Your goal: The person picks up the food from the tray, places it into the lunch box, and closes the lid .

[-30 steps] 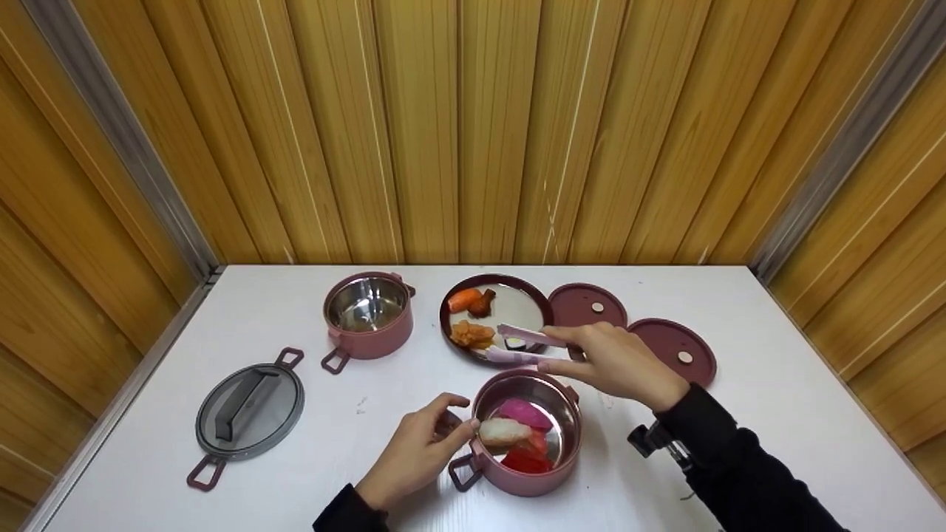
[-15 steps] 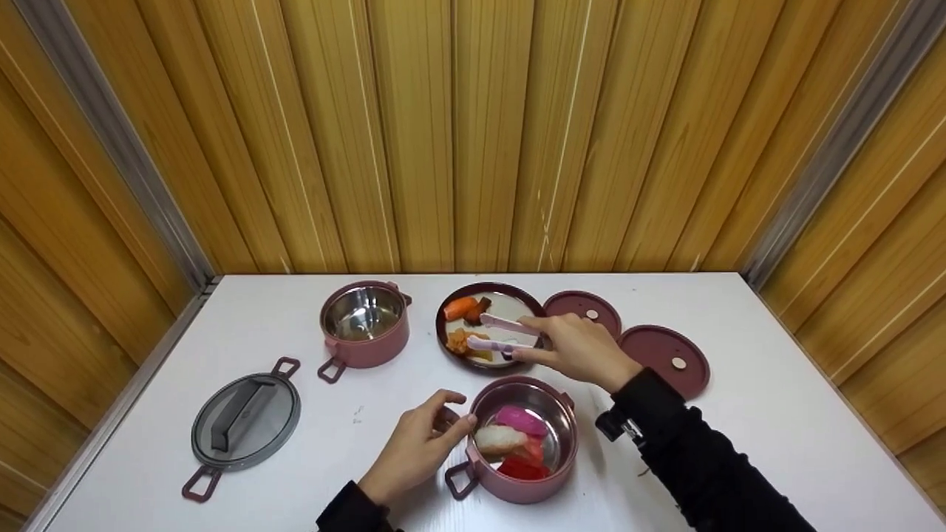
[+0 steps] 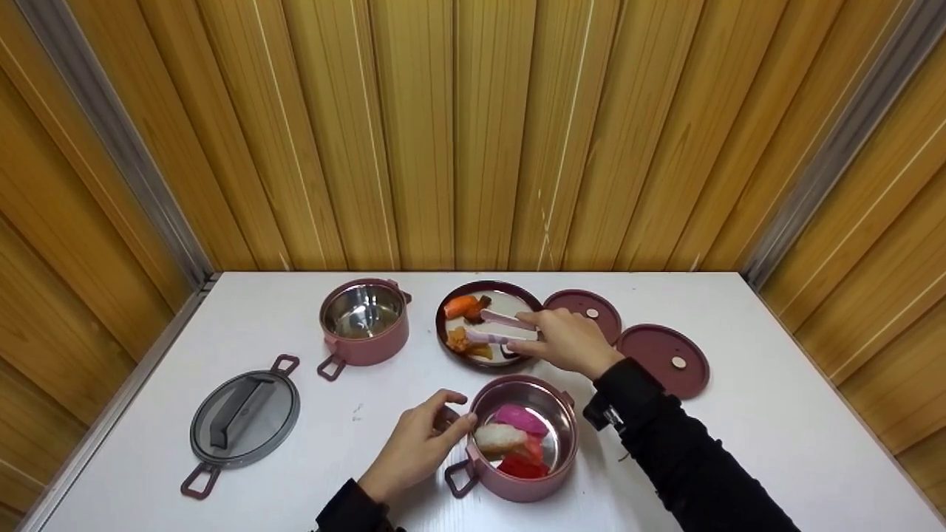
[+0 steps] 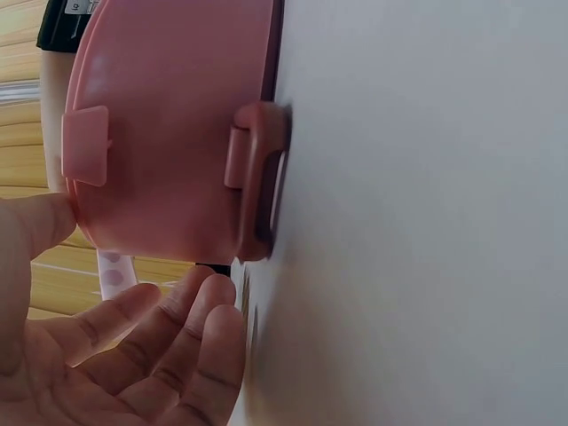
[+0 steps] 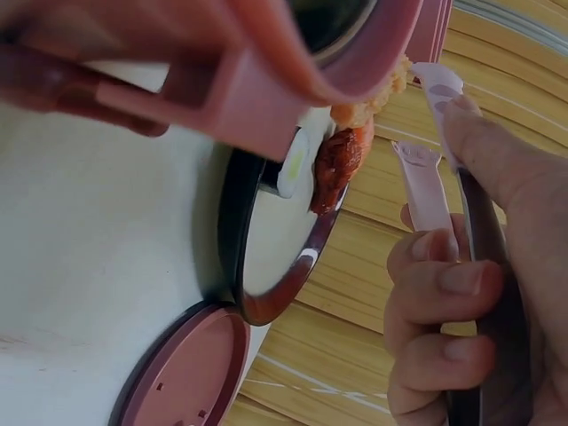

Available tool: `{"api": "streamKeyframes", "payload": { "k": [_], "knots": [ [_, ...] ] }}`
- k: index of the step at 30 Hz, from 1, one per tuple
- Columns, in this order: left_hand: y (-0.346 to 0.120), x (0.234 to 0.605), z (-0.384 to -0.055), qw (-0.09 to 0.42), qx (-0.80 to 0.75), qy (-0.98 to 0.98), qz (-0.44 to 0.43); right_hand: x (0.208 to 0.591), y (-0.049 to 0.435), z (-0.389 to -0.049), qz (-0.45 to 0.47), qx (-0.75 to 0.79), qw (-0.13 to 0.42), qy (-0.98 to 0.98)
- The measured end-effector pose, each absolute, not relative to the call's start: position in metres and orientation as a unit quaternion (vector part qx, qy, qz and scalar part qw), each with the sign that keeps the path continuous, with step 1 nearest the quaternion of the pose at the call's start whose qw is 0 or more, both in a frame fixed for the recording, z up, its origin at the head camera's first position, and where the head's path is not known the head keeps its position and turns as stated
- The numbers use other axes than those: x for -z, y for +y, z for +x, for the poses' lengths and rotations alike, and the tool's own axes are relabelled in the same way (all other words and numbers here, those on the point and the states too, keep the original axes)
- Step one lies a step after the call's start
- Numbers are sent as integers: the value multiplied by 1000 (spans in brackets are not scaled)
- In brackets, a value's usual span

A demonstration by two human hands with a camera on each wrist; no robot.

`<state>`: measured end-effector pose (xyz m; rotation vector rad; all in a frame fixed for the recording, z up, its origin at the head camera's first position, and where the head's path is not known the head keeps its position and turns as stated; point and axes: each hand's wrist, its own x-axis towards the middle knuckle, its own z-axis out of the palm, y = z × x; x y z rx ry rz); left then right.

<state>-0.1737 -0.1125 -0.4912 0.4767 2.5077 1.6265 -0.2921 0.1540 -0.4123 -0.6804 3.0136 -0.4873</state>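
My right hand (image 3: 573,341) grips a pair of pale pink tongs (image 3: 494,338), arms apart, over the dark-rimmed plate (image 3: 517,301). The tongs' lower tip overlaps a golden fried piece (image 3: 458,338). An orange carrot piece (image 3: 461,307), a brown drumstick (image 3: 478,309) and a sushi roll (image 5: 293,164) also lie on the plate. At the near pink pot (image 3: 526,489), my left hand (image 3: 421,447) touches the rim with its thumb, fingers loose beside the wall. Inside that pot lie a whitish piece (image 3: 499,438), a magenta piece (image 3: 519,418) and a red piece (image 3: 522,467).
A second pink pot (image 3: 377,349) with a bare steel inside stands back left. Left of it lies a grey lid (image 3: 270,417) with a handle. Two maroon lids (image 3: 661,351) are flat to the plate's right. Wood-patterned walls (image 3: 414,148) border the white table (image 3: 768,414).
My right hand has moved left and slightly down with the tongs, from the plate's near right toward the fried piece. The left hand stays at the pot. The head view has shifted a little.
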Motion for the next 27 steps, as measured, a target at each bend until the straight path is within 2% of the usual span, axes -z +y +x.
{"api": "streamKeyframes", "payload": {
  "k": [10,19,27],
  "knots": [
    [-113,492,-174,65,-540,824,158,421,165,-300,-179,154,12,972],
    [-112,492,-174,67,-540,825,152,425,178,-301,-173,161,-2,972],
    [-112,492,-174,71,-543,822,153,428,184,-301,-168,161,7,973]
  ]
}}
